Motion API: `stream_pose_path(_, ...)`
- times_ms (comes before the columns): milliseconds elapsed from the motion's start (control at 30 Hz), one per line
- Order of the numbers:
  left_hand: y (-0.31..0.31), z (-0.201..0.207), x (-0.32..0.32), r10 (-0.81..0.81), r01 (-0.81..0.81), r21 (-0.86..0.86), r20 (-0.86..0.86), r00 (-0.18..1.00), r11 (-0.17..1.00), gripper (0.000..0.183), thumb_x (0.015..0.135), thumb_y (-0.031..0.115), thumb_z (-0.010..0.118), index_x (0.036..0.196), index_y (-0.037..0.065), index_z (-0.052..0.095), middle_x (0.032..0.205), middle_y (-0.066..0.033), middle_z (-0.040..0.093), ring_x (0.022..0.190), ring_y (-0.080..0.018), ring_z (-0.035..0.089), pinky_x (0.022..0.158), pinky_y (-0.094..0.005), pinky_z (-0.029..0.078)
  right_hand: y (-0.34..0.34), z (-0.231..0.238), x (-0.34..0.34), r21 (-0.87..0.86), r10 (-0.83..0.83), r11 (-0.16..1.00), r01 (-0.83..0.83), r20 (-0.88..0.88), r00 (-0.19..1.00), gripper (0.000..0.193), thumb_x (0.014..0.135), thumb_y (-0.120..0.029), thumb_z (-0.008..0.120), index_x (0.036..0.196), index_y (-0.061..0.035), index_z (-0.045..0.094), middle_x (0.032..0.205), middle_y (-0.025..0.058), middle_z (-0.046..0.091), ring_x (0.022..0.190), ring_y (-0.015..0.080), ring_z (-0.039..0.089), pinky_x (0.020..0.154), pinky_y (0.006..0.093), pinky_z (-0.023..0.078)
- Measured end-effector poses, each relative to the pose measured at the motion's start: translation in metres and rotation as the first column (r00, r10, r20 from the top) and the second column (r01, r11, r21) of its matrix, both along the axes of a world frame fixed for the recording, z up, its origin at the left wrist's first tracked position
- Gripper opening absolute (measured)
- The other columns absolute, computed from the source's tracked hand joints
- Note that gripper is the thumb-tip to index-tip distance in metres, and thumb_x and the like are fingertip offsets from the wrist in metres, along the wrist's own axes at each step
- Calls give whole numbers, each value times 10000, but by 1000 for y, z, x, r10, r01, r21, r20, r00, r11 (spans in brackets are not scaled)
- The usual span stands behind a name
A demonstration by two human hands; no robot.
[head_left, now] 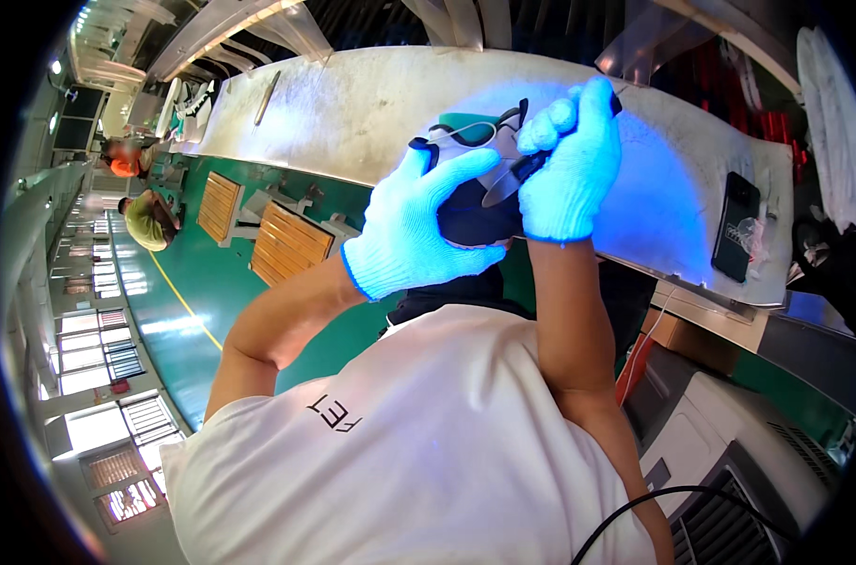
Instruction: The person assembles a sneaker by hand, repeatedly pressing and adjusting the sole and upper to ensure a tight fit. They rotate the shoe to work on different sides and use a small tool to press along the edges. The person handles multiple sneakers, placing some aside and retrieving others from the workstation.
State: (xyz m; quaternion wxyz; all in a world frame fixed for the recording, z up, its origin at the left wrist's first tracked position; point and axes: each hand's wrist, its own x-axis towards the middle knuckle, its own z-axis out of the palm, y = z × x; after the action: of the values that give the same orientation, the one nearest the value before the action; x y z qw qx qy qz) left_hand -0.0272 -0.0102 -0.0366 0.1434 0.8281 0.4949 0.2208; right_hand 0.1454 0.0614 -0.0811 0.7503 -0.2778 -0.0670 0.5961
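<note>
A shoe (pixel 475 215) with a dark upper, a pale tongue and a loop of light lace is held over the near edge of the worktable. My left hand (pixel 404 226), in a knit glove glowing blue under the light, wraps round the shoe, thumb and fingers on either side of it. At the shoe's far right side is my right hand (pixel 574 165), gloved alike, its fingers curled closed. A small dark tip shows by the right hand's upper edge; what its fingers hold is hidden. Behind the shoe lies a teal patch, partly covered.
The long pale worktable (pixel 352 113) is lit blue near my hands. A black phone (pixel 736 226) lies at its right, with crumpled clear plastic on it. A thin stick (pixel 268 98) rests at the left. Slatted wooden stands (pixel 291 243) and a crouching person (pixel 150 219) are left.
</note>
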Motion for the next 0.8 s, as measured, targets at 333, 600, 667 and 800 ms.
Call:
stream_pose_path(333,6,-27,-21,17,-15,-16,174,985,1000,910,643,331,1027,1474,204,681,1387,-233,648,1190,-439,726,988,-495,633,0,-35,34,262,217,938,-227,66,974,441,1196,-502,540,927,-160,609,674,-11,543,525,171,488,513,372,418)
stream_pose_path(600,7,-30,-23,29,-17,-61,210,977,998,959,632,292,1039,1503,208,649,1426,-237,626,1247,-459,688,1029,-496,613,10,-37,27,121,202,973,-195,-51,978,426,1182,-516,568,939,-171,627,681,-21,512,529,154,463,511,342,383)
stream_pose_path(667,9,-30,-24,-4,11,-32,221,975,999,949,630,284,1036,1495,203,654,1427,-239,623,1237,-466,687,1016,-500,616,14,-45,32,154,231,966,-209,-146,962,417,1177,-517,582,938,-176,614,683,-26,510,536,144,449,513,332,373)
stream_pose_path(800,9,-21,-19,-10,14,-22,203,979,1000,927,622,277,1031,1471,181,674,1375,-237,650,1205,-467,696,987,-500,625,4,-33,25,110,179,978,-178,1,984,358,1143,-424,683,930,-153,586,671,-22,519,512,124,452,490,321,380)
